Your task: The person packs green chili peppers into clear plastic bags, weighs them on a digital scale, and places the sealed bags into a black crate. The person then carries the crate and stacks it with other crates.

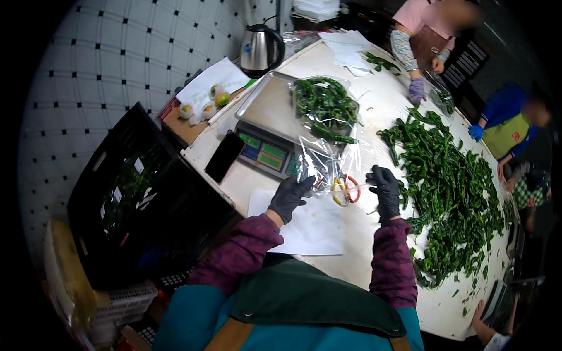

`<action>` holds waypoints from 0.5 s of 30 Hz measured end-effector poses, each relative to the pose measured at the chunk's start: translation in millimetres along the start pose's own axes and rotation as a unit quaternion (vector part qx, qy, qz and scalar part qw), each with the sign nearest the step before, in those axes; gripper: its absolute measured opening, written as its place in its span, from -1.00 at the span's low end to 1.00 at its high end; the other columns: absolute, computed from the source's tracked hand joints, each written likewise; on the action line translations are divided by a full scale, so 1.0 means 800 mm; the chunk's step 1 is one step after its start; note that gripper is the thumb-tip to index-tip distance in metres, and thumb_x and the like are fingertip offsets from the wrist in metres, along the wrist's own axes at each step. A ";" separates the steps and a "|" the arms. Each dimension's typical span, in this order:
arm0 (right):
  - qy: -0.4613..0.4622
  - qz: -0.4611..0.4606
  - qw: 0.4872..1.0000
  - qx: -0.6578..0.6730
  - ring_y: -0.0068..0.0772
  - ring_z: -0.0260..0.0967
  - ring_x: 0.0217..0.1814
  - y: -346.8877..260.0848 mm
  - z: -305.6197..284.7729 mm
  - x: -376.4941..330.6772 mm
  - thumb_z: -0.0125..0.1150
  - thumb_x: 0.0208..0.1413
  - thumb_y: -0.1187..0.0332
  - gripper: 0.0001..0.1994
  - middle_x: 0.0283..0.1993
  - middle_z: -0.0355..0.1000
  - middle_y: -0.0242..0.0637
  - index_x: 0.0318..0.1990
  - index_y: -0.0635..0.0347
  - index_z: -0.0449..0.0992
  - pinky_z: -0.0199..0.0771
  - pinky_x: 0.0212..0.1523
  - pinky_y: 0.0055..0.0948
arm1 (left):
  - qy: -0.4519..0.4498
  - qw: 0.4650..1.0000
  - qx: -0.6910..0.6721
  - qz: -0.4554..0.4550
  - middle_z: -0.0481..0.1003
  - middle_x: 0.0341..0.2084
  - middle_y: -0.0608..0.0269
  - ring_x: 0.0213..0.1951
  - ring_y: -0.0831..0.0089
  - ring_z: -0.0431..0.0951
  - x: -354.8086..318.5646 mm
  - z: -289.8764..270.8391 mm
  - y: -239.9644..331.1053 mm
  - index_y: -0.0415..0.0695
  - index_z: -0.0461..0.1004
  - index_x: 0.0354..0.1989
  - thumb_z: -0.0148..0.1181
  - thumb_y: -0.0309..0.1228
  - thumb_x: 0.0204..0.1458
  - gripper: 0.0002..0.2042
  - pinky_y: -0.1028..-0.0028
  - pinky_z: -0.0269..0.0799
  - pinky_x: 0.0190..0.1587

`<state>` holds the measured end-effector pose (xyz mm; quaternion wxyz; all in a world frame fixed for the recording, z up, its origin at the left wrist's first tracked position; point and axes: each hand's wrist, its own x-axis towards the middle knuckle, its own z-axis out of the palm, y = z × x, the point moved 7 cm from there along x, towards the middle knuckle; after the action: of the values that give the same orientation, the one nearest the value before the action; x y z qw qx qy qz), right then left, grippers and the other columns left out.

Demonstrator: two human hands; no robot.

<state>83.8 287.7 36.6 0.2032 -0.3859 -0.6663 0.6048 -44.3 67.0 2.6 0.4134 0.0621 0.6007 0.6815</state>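
Observation:
A clear plastic bag (310, 167) of long green peppers (325, 102) lies partly on the metal pan of a digital scale (266, 105), its open end toward me. My black-gloved left hand (291, 196) pinches the near edge of this bag. Off to the right, my gloved right hand (385, 190) is closed on a thin, clear strip that runs toward the bag; whether it is the bag's own edge I cannot tell. Between my hands lie scissors (345, 190) with yellow and red handles, partly under the plastic. White paper (310, 228) is beneath my left hand.
A big heap of green peppers (451, 199) covers the table's right side. Left of the scale are a phone (225, 157) and fruit (220, 98); a kettle (260, 50) stands behind. A black crate (126, 193) sits at left. Co-workers (427, 35) work along the far right edge.

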 end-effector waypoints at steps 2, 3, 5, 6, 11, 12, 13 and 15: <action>-0.023 -0.064 0.992 0.102 -0.61 0.26 -0.52 -0.001 0.008 -0.002 0.04 0.05 0.25 -0.77 -0.55 0.36 -0.39 -0.52 0.21 0.38 0.24 -0.44 -0.62 | 0.021 0.998 -0.058 0.019 0.41 -0.54 0.43 -0.49 0.60 0.42 0.005 -0.015 0.002 -0.08 0.44 -0.37 0.13 -0.30 -0.08 -0.84 0.59 0.34 -0.44; -0.017 -0.073 0.991 0.108 -0.62 0.24 -0.54 -0.006 0.007 -0.008 0.03 0.06 0.29 -0.77 -0.57 0.35 -0.39 -0.55 0.22 0.38 0.24 -0.45 -0.62 | 0.020 0.998 -0.053 0.040 0.41 -0.55 0.40 -0.51 0.60 0.41 0.003 -0.025 0.008 -0.10 0.43 -0.38 0.12 -0.33 -0.07 -0.86 0.63 0.34 -0.46; -0.022 -0.029 0.994 0.107 -0.59 0.30 -0.52 0.009 -0.003 -0.015 0.05 0.04 0.32 -0.80 -0.56 0.38 -0.34 -0.53 0.24 0.39 0.29 -0.43 -0.61 | 0.010 0.999 -0.033 0.020 0.42 -0.54 0.38 -0.53 0.61 0.40 0.004 -0.053 0.007 -0.10 0.43 -0.36 0.10 -0.37 -0.06 -0.88 0.66 0.33 -0.45; -0.036 0.003 0.993 0.111 -0.57 0.33 -0.49 0.017 -0.005 -0.021 0.04 0.04 0.28 -0.80 -0.53 0.39 -0.33 -0.46 0.24 0.40 0.30 -0.41 -0.61 | -0.003 0.999 -0.040 0.009 0.42 -0.54 0.37 -0.51 0.61 0.41 0.002 -0.064 0.005 -0.12 0.42 -0.38 0.11 -0.38 -0.07 -0.88 0.66 0.33 -0.44; -0.090 0.048 0.982 0.157 -0.53 0.38 -0.37 -0.014 0.005 -0.030 0.00 0.05 0.08 -0.63 -0.39 0.42 -0.31 -0.20 0.23 0.38 0.33 -0.41 -0.57 | -0.085 0.993 -0.081 -0.016 0.44 -0.33 0.26 -0.31 0.48 0.46 -0.001 -0.073 0.011 -0.08 0.38 -0.22 0.03 -0.27 -0.02 -0.77 0.45 0.38 -0.31; -0.094 0.066 0.981 0.157 -0.53 0.38 -0.36 -0.020 0.008 -0.025 -0.01 0.05 0.05 -0.60 -0.38 0.42 -0.30 -0.17 0.23 0.36 0.33 -0.38 -0.57 | -0.074 0.988 -0.128 -0.039 0.44 -0.33 0.26 -0.31 0.47 0.46 0.001 -0.073 0.011 -0.08 0.38 -0.21 0.02 -0.26 -0.01 -0.77 0.45 0.39 -0.31; -0.099 0.083 0.979 0.156 -0.54 0.37 -0.36 -0.023 0.014 -0.019 -0.03 0.05 0.03 -0.58 -0.36 0.42 -0.30 -0.14 0.23 0.35 0.33 -0.36 -0.57 | -0.063 0.981 -0.175 -0.062 0.43 -0.32 0.27 -0.31 0.46 0.46 0.002 -0.070 0.013 -0.08 0.37 -0.21 0.01 -0.24 0.00 -0.76 0.44 0.39 -0.31; -0.118 0.115 0.975 0.147 -0.57 0.33 -0.42 -0.025 0.032 -0.004 0.01 0.03 0.05 -0.64 -0.45 0.39 -0.36 -0.28 0.21 0.40 0.32 -0.37 -0.57 | -0.035 0.979 -0.187 -0.077 0.41 -0.38 0.30 -0.35 0.50 0.45 0.010 -0.056 0.024 -0.09 0.37 -0.23 0.01 -0.24 0.01 -0.77 0.48 0.39 -0.32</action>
<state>61.4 269.5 51.5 0.1063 -0.3520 -0.5406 0.7567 -84.9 38.8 3.5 0.4893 -0.0389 0.4507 0.7456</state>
